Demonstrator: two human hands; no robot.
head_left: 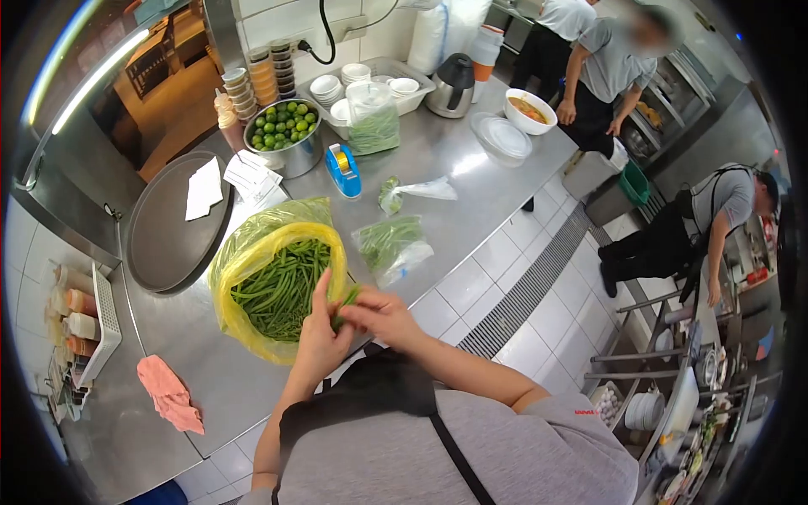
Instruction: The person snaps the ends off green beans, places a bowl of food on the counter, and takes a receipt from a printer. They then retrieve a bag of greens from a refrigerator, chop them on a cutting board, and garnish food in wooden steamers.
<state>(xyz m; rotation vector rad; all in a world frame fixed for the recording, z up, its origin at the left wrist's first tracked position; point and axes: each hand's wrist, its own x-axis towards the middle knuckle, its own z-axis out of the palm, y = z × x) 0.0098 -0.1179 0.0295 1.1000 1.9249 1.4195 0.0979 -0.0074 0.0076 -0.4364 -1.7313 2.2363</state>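
Observation:
A yellow plastic bag (225,299), its mouth rolled wide, stands on the steel counter near me, full of long green beans (282,282). In front of its right edge my left hand (322,335) is closed, the index finger pointing up. My right hand (383,318) pinches from the other side, its fingertips almost meeting the left ones. Between them is a small bunch of green bean pieces (345,305), partly hidden by the fingers. Just past my hands lies a clear bag of cut greens (394,246).
Beyond the bag are a pot of limes (286,150), a blue tape dispenser (342,171) and a tied bag (412,194). A round brown tray (164,244) and pink cloth (170,393) lie left. Several people stand right, one bending (724,202).

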